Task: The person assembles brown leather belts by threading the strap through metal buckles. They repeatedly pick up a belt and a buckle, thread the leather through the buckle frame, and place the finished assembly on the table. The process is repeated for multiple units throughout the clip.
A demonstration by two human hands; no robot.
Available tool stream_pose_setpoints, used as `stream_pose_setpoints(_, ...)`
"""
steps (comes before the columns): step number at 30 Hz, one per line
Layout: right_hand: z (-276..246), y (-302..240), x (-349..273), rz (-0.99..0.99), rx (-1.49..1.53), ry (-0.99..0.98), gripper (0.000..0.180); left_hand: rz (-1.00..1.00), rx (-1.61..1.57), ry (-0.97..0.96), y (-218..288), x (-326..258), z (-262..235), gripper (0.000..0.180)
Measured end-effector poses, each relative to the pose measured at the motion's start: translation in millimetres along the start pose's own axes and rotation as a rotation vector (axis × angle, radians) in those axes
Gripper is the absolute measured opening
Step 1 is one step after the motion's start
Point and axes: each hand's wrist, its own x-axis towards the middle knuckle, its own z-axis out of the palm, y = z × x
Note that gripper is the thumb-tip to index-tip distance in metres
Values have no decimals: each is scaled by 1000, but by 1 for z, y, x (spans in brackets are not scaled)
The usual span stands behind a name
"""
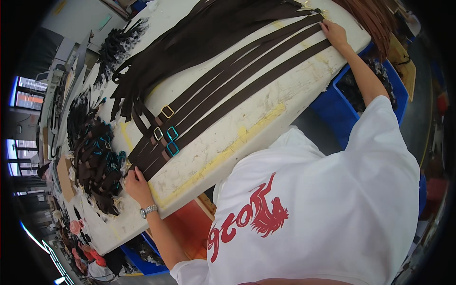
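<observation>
While the dark brown straps [237, 90] lie flat and taut across the bench [266, 114], each hand, left hand [137, 186] and right hand [335, 32], presses one end with flattened fingers, and they look limp, light, best gripped beside the buckles [167, 130].

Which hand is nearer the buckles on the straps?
Left. The left hand presses the strap ends just below the buckles; the right hand holds the straps' far ends, well away.

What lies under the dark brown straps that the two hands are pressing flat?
The white worktable, scuffed, with a yellow stripe. The straps hide the surface directly beneath them.
</observation>
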Motion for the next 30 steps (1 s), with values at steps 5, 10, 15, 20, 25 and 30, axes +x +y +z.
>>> stream_pose_setpoints(5,1,-6,14,65,92,86,26,66,80,63,19,-2,-13,25)
stream_pose_setpoints(10,-25,-91,29,-97,432,265,16,-100,-258,55,72,48,-14,15)
stream_pose_setpoints(15,-51,-227,36,-471,716,53,9,197,-379,147,153,154,-10,11)
stream_pose_setpoints(20,-23,-293,56,-697,770,12,22,541,-190,-1,203,223,22,56)
stream_pose_setpoints(25,-3,-315,87,-733,729,62,59,349,21,-194,170,205,46,109)
stream_pose_setpoints(30,66,-328,94,-828,448,11,74,328,193,-192,101,206,101,97)
